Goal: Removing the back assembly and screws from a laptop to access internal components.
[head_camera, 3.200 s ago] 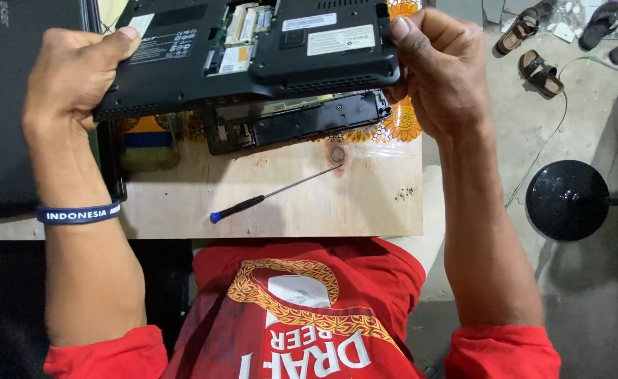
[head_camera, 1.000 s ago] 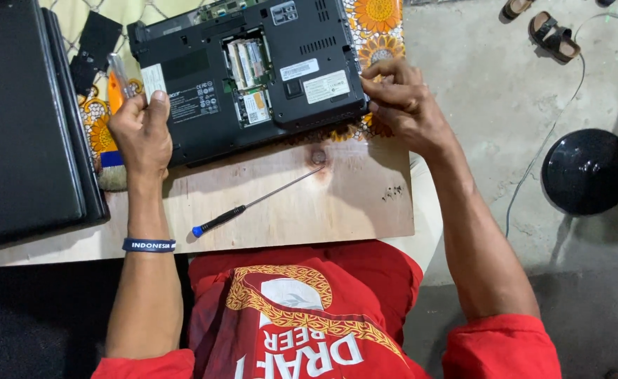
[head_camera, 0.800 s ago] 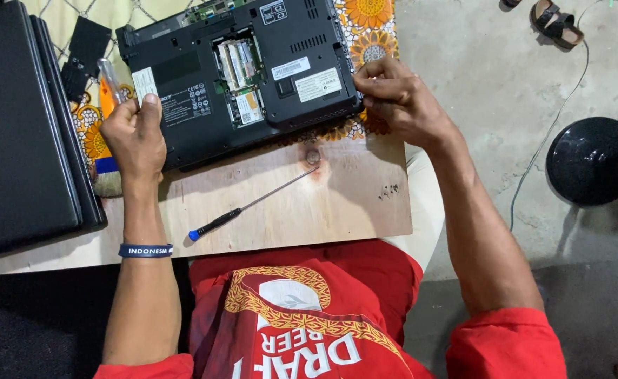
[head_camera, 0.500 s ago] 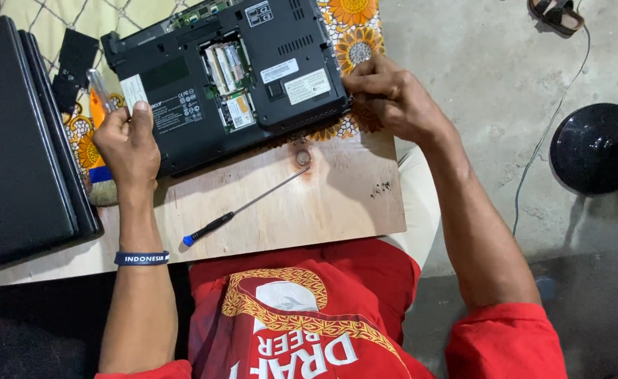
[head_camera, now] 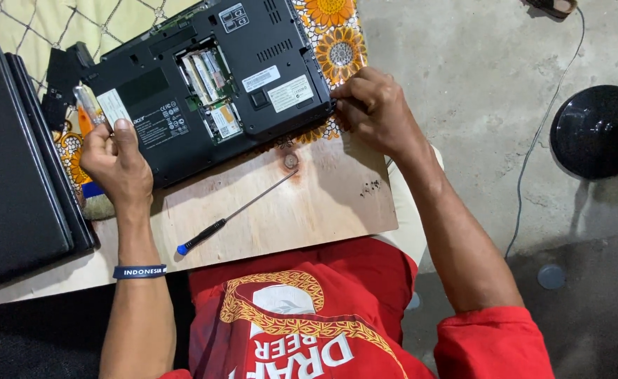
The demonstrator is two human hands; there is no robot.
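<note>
Laptop (head_camera: 210, 91), black and turned underside up with a memory bay uncovered, lies on our wooden board (head_camera: 309, 210) in the head view. Our left hand (head_camera: 116, 158) grips its left corner and our right hand (head_camera: 372, 109) pinches its right edge. We see a blue-handled screwdriver (head_camera: 235, 213) lying loose on the board just below it.

black laptop (head_camera: 210, 91) flipped belly-up on the counter, sitting at an angle, bottom hatch open with boards showing
</note>
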